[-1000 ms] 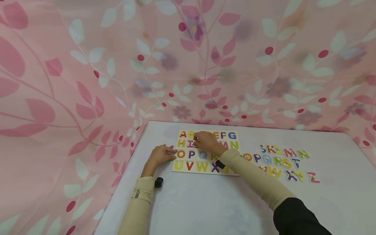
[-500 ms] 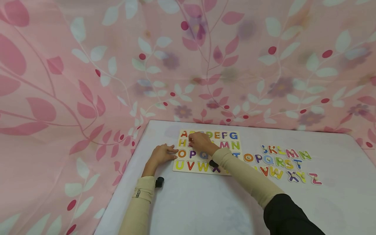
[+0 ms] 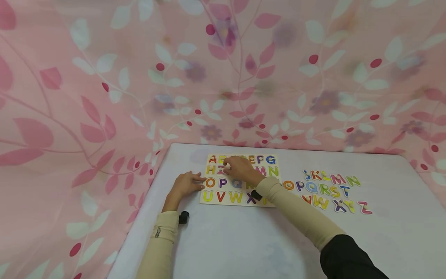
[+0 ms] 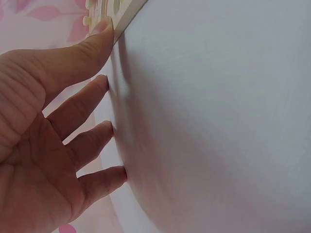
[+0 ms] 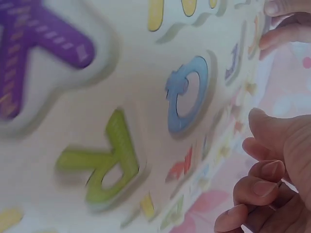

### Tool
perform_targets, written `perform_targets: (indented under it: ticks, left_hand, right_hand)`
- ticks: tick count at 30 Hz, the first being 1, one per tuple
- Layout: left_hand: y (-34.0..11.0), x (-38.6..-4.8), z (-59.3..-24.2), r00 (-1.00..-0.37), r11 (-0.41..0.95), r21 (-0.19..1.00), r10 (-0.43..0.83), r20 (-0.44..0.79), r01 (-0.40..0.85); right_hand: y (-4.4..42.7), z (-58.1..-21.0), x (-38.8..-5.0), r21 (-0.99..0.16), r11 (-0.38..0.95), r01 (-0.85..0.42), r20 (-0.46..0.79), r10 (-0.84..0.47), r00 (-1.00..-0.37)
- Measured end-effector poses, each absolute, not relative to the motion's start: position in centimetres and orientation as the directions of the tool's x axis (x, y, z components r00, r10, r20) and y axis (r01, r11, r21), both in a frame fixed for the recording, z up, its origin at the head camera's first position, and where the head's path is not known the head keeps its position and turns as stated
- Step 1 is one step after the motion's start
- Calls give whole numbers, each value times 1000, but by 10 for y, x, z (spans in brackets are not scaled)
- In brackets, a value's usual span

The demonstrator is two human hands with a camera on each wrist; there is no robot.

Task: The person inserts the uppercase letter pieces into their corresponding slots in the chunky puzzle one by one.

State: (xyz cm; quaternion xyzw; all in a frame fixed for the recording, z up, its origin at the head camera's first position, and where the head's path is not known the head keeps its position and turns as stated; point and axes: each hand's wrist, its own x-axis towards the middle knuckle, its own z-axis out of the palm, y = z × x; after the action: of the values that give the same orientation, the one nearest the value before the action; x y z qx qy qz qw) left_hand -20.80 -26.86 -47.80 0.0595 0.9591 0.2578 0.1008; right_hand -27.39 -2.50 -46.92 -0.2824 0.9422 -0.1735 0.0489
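Note:
A cream alphabet puzzle board (image 3: 228,204) lies on the white table, printed with rows of coloured letters. My left hand (image 3: 184,184) is at its left side. In the left wrist view, the thumb (image 4: 99,43) touches the board's edge (image 4: 127,22), and the other fingers extend downward, spread. Over the board's upper rows is my right hand (image 3: 240,168), beside the pink letter I (image 3: 220,170). The right wrist view shows its thumb (image 5: 272,128) apart from the curled fingers, with no piece visible between them. My right hand and forearm hide several letters.
Loose knobbed letter pieces lie in rows to the right of the board, among them an M (image 3: 338,179), an orange O (image 3: 288,185), a T (image 3: 344,191) and a Z (image 3: 364,207). A pink floral curtain (image 3: 223,77) hangs behind the table (image 3: 223,244).
My right hand has moved a little left across the board, from near the C towards the I. The left hand stays at the board's edge. The head view has shifted slightly.

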Motion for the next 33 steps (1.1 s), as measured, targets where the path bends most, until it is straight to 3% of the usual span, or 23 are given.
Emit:
perform_targets:
  ticks: [10, 22, 33]
  left_hand:
    - [-273, -206, -479, -972, 859, 505, 187, -145, 90]
    - [-268, -207, -478, -973, 851, 518, 181, -142, 83]
    - [-269, -210, -482, -973, 855, 513, 173, -153, 71]
  right_hand:
    - [15, -455, -257, -364, 805, -469, 12, -499, -867]
    - [97, -461, -232, -344, 845, -410, 10, -434, -901]
    - [154, -458, -229, -330, 902, -279, -54, -313, -948]
